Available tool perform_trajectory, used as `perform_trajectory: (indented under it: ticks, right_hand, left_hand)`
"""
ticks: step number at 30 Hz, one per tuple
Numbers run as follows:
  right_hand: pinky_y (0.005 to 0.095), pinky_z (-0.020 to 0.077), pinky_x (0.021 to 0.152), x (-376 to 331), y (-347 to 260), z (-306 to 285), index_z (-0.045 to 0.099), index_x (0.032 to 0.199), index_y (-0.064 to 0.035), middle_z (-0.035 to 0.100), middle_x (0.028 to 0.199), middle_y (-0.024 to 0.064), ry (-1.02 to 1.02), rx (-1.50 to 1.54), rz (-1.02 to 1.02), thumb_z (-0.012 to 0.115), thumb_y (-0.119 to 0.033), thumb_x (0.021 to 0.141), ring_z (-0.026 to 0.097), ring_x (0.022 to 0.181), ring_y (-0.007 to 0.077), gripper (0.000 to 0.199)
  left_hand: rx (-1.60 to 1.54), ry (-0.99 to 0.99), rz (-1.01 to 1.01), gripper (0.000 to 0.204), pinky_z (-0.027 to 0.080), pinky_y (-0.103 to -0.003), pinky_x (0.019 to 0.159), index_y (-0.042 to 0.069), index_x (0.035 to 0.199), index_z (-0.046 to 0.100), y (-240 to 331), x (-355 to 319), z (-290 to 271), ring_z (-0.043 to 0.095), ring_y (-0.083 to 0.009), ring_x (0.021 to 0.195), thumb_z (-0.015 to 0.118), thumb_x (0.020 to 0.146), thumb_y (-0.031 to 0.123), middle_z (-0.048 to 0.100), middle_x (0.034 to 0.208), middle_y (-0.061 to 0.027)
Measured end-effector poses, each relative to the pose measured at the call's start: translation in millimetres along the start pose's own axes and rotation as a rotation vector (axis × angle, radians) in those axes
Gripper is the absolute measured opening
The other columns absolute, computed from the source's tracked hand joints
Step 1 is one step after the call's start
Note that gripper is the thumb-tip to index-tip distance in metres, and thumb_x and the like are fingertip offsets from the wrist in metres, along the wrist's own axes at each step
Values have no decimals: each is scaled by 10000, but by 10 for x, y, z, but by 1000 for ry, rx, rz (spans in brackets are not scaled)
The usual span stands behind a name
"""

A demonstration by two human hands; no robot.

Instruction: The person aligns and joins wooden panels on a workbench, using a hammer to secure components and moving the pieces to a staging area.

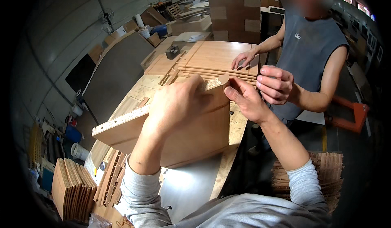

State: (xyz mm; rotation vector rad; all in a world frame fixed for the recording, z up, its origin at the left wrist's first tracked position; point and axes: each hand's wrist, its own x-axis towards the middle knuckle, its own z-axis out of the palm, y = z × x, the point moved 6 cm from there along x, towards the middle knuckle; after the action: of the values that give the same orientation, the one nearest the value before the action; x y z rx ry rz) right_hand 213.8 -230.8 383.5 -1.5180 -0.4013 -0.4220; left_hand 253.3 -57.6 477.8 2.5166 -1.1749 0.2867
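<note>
A wood-veneered chipboard panel (199, 130) stands on its long edge over the worktable, its raw speckled edge facing up. My left hand (173, 101) is closed over that upper edge near the middle, with the fingertips partly hidden. At the panel's right-hand corner, my right hand (249, 99) has its thumb and fingers closed on the edge. Small dark holes show in the raw edge left of my left hand. Just beyond the corner lie several thin wooden strips (216, 74).
Across the table stands a co-worker (309, 61) in a dark sleeveless top, one hand over a flat wooden panel (228, 51). A dark metal block (172, 52) sits at the back. Stacked panels (73, 187) and loose strips (112, 179) are lower left; an orange frame (354, 114) is right.
</note>
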Motion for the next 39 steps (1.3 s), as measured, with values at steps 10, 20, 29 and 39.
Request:
perform_trajectory:
  ticks: [10,20,29,39]
  right_hand:
    - [335,424,1086,-143,-185,78,562,1320,-40,544,1343,73,101,-657,-530,621,-82,1014,511,1280,199,315]
    - [226,412,1145,-272,-170,14,523,1410,0,531,1418,84,-46,-527,-252,615,-53,1017,511,1317,118,407]
    - [262,427,1141,-279,-207,-37,553,1407,-34,537,1451,72,-4,-589,-210,600,-158,1048,495,1361,148,383]
    - [278,441,1131,-312,-254,-184,616,1321,-26,608,1383,51,12,-623,-367,642,-53,993,553,1303,141,331]
  left_hand:
    - [137,64,6,357,512,-504,646,62,988,597,170,-74,79,679,-406,755,737,888,375,685,781,-176]
    - [170,62,106,366,513,-458,595,68,979,545,421,-149,55,670,-376,695,734,892,369,637,726,-140]
    - [215,144,162,425,537,-441,564,52,905,531,422,-198,68,691,-346,646,750,873,415,662,718,-137]
    - [170,197,189,385,533,-456,568,78,933,551,460,-252,53,680,-360,657,744,881,407,660,740,-136]
